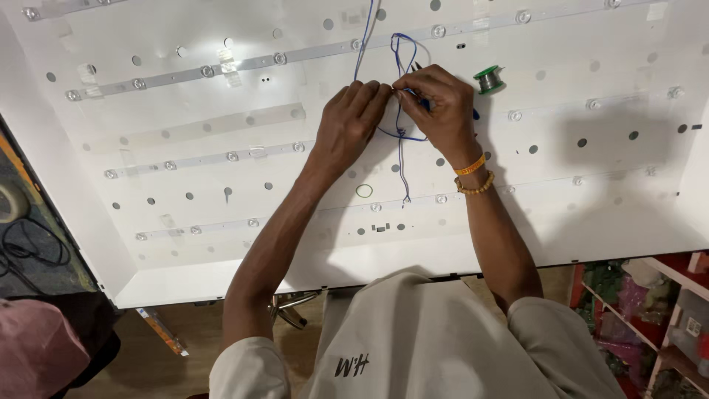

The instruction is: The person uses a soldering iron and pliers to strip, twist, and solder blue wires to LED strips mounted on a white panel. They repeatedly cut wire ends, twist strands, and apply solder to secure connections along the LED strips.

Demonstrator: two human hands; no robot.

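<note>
A large white backlight panel (185, 244) with several light strips (221, 66) lies in front of me. Both hands meet over its upper middle. My left hand (353, 118) pinches a thin blue wire (402, 55) that loops up and trails down the panel. My right hand (436, 103) touches the left hand's fingertips and grips a blue-handled tool together with the same wire. An orange band and a bead bracelet sit on my right wrist. The tool's tip is mostly hidden by my fingers.
A small green spool of solder (488, 78) rests on the panel just right of my right hand. A dark mat with black cables (29, 247) lies at the left. Shelves with coloured parts (650, 310) stand at lower right. A person's pink cap (33, 343) shows at lower left.
</note>
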